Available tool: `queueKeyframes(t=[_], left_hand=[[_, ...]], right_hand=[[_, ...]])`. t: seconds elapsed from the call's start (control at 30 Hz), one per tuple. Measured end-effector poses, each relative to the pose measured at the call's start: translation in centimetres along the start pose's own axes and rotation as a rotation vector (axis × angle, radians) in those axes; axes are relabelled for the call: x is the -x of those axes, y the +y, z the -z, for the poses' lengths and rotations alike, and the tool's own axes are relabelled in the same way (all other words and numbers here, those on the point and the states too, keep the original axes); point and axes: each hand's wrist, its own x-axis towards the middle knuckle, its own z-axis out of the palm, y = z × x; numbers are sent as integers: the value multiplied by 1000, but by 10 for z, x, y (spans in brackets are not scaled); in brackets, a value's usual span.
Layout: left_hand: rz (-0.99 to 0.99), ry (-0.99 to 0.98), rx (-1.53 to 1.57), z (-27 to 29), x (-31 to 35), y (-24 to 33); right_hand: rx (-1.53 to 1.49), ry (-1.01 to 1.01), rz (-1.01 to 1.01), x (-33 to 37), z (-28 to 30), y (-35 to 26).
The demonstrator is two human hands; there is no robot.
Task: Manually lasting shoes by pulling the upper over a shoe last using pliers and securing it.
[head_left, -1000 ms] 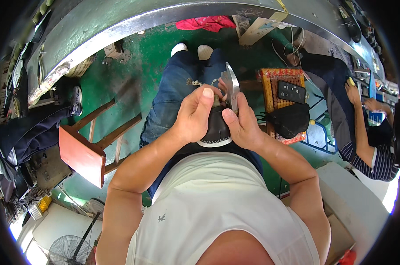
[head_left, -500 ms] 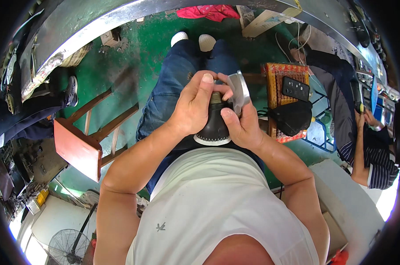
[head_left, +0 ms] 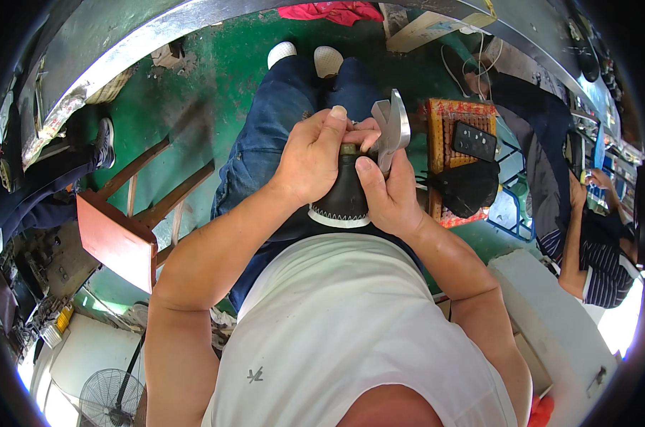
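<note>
On my lap stands a black shoe upper (head_left: pixel 341 189) with a pale zigzag-stitched edge nearest my body and an olive-brown end at its far side. My left hand (head_left: pixel 312 156) closes around its left flank, thumb raised and fingers curled over the far end. What those fingertips pinch is hidden. In my right hand (head_left: pixel 393 196) is a pair of shiny steel pincers (head_left: pixel 393 128), the curved, split head sticking up past the fingers. My right thumb presses against the upper's right side. The handles are out of sight.
A red-brown wooden stool (head_left: pixel 116 231) lies to the left. On the right, a beaded seat (head_left: pixel 443 149) bears a black phone (head_left: pixel 474 141) and a black cap-like cloth item (head_left: pixel 468 188). A co-worker (head_left: pixel 593 263) sits far right. A metal-edged bench (head_left: pixel 173 39) curves ahead; a fan (head_left: pixel 112 398) stands lower left.
The pincers have turned in my right hand, so their split head now shows more side-on and higher. My left hand keeps its hold on the upper. The whole view has shifted slightly.
</note>
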Motion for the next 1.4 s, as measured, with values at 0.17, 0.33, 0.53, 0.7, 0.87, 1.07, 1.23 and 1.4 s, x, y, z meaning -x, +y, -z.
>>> queueKeyframes(t=[0.17,0.33,0.53,0.7,0.87,1.07,1.23,1.4], left_hand=[[-2,17,-46,-2,-4,-3],[9,-40,95,-3,-12,1],[34,-7,38,-5,-22,-3],[-237,243,151,-8,-23,-24],[-335,-40,-398,-1,37,-66],[-251,66,-150,-3,13,-63],[-77,196,-421,6,19,-64],[167,202,-255,9,37,-92]], right_hand=[[-10,16,17,-4,2,6],[-121,-221,-124,-19,35,3],[238,-438,44,-32,51,-35],[365,-358,-132,-47,57,-40],[329,-355,-298,-69,76,-18],[119,-201,-283,-76,86,13],[-531,40,-789,13,91,13],[67,-454,-665,59,76,-1]])
